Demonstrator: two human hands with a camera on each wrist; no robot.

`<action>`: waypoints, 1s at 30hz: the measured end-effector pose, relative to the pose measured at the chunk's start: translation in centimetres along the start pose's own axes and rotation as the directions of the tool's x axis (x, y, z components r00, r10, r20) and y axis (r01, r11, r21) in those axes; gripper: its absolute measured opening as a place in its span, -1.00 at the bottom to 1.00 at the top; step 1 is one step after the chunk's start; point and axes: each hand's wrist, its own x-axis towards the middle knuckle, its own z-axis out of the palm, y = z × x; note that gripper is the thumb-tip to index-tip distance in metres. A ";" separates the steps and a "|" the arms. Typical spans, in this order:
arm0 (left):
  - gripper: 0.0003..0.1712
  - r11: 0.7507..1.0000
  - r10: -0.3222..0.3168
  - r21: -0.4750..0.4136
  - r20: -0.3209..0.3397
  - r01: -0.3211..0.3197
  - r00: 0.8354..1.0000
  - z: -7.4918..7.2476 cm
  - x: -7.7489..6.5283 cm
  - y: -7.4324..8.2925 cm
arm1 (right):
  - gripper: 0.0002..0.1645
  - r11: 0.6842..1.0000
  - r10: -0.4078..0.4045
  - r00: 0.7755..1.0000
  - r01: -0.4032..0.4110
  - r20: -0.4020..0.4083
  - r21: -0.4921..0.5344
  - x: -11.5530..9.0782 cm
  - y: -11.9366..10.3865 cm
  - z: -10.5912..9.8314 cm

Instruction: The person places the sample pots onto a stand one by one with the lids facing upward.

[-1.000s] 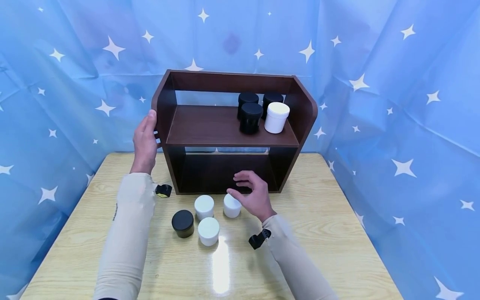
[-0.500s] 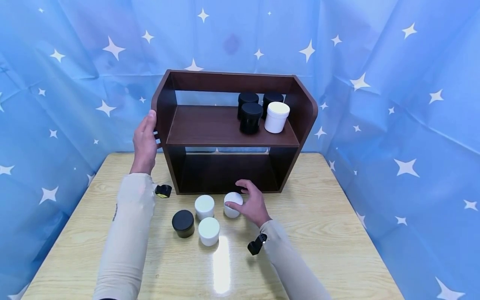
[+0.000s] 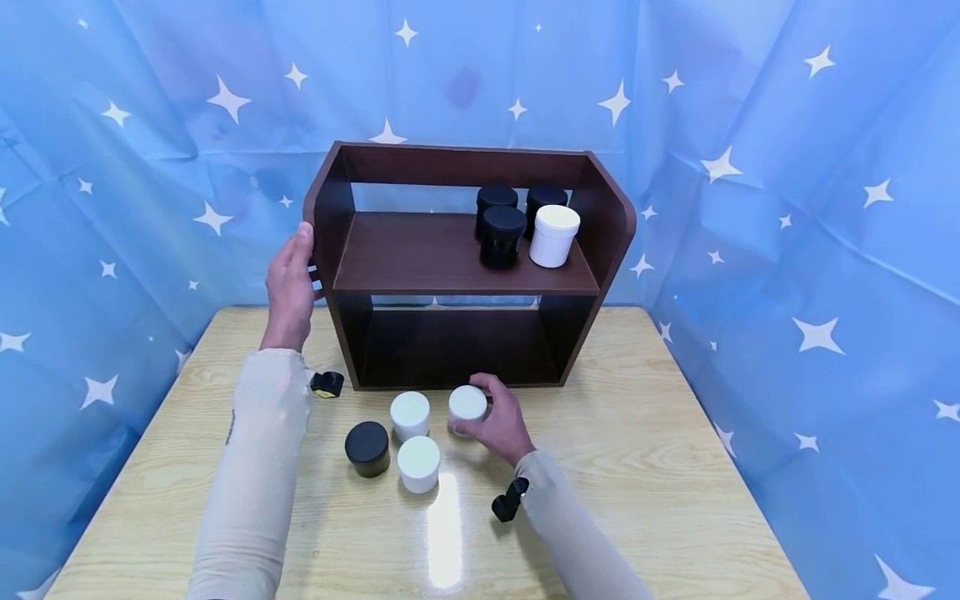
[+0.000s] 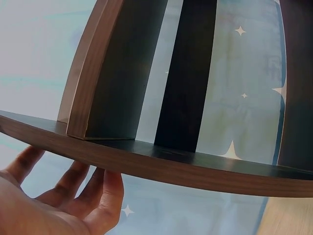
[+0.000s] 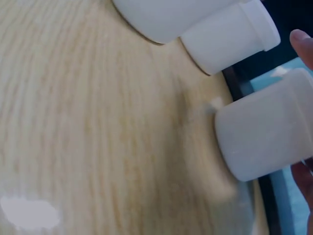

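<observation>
My left hand [image 3: 288,287] touches the outer side of a dark brown two-tier shelf [image 3: 420,250]; in the left wrist view its fingertips meet the side panel [image 4: 161,169]. My right hand [image 3: 501,421] holds a white lidded jar [image 3: 468,403] in front of the shelf, thumb on the near side and fingers on the far side. The right wrist view has this jar [image 5: 264,127] tilted in the picture, a finger [image 5: 303,181] beside it. To its left on the table stand two more white jars [image 3: 410,414] [image 3: 418,461] and a black jar [image 3: 367,447].
On the shelf's upper tier, toward the right, stand three black jars [image 3: 502,237] and a white jar [image 3: 554,237]. The lower tier [image 3: 457,346] opens toward me. A wooden table [image 3: 637,467] bears it all, with a blue star-patterned curtain [image 3: 480,75] behind.
My right hand has come down and closed its fingers and thumb around the white jar nearest it. The left hand stays against the shelf's side.
</observation>
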 end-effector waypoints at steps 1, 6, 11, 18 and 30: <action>-0.34 1.000 -0.002 0.001 0.000 0.002 1.000 0.0 0.0 0.0 | -0.03 1.000 0.002 1.000 -0.002 0.003 -0.002 -0.1 0.1 0.0; -0.33 1.000 -0.007 -0.007 0.007 0.007 1.000 0.2 -0.1 -0.3 | -0.04 0.999 0.009 1.000 -0.009 -0.007 -0.047 -0.5 0.8 0.2; -0.32 1.000 -0.008 0.003 0.008 0.008 1.000 0.1 -0.1 -0.3 | -0.08 0.998 -0.010 1.000 0.010 -0.005 -0.057 -0.5 1.3 0.5; -0.27 0.999 -0.007 0.043 0.031 0.006 0.999 -0.3 -0.3 0.8 | -0.11 0.998 -0.008 1.000 0.008 0.002 -0.065 -0.4 1.5 0.9; -0.23 0.999 -0.047 0.006 0.079 0.046 0.996 -0.5 0.2 1.9 | -0.13 0.998 0.012 1.000 -0.011 0.009 -0.065 -0.6 1.6 1.0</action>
